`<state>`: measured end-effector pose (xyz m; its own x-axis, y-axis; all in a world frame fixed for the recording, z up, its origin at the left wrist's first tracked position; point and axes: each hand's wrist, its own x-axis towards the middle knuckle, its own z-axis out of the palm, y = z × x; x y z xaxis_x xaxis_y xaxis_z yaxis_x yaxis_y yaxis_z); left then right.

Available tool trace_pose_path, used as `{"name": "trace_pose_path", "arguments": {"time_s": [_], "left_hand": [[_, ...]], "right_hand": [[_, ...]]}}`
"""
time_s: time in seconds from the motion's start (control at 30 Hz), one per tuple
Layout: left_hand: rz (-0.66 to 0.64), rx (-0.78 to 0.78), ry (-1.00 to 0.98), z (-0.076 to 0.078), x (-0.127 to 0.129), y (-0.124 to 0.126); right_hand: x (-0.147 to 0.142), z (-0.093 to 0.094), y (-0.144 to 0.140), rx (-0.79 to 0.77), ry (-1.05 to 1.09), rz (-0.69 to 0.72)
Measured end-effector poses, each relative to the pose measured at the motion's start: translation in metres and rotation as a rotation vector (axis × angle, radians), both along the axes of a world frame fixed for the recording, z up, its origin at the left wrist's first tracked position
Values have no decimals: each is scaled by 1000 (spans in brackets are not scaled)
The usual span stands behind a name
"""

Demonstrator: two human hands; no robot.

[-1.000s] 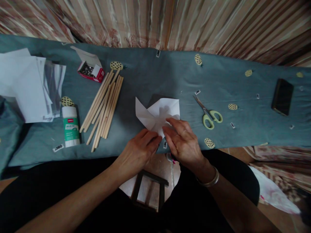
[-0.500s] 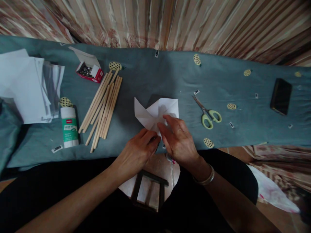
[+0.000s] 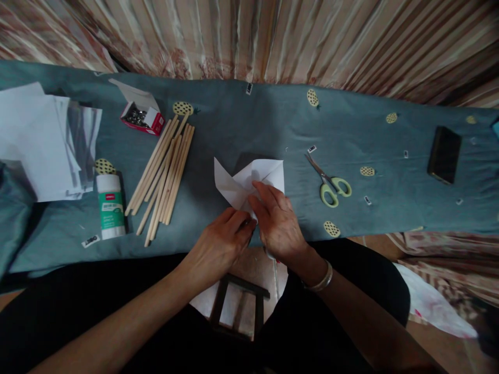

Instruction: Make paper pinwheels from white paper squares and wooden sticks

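A white paper pinwheel [image 3: 268, 170] with folded blades is held up over the near edge of the cloth-covered table. My left hand [image 3: 226, 236] is closed on its lower edge, thumb and fingers pinched together. From the right, my right hand [image 3: 278, 218] reaches over the paper, its fingers bent and pressing near the pinwheel's middle. Those fingers hide the centre and the lower right of the paper, so I cannot see whether anything small is between them. To the right lie green-handled scissors [image 3: 329, 184], blades slightly parted.
Several wooden sticks [image 3: 163, 176] lie left of the pinwheel, beside a glue stick [image 3: 111, 208]. Behind them is an opened red box [image 3: 144, 118] of small metal pieces. A stack of white paper [image 3: 35, 140] is far left; a dark phone [image 3: 444, 156] lies far right.
My right hand has shifted a little to the left, its fingers now further over the pinwheel's middle. My left hand keeps its pinch on the lower edge.
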<state>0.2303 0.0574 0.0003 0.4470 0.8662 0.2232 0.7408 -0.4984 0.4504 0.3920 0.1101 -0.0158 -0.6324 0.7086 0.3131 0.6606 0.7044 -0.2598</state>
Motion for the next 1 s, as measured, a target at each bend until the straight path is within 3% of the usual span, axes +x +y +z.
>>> {"name": "trace_pose_path", "arguments": {"time_s": [0.17,0.43,0.7,0.9,1.0], "left_hand": [[-6,-1,7,-1,0,0],[1,25,13,-1,0,-1],[-5,30,2,-1,0,-1],[-3,2,13,1,-1,-1],[-10,-5,10,1,-1,-2]], "right_hand": [[-2,2,1,-27,-5,26],[5,4,-1,110,-15,42],[4,7,4,94,-18,48],[3,9,2,-29,35,23],[2,7,2,13,36,31]]}}
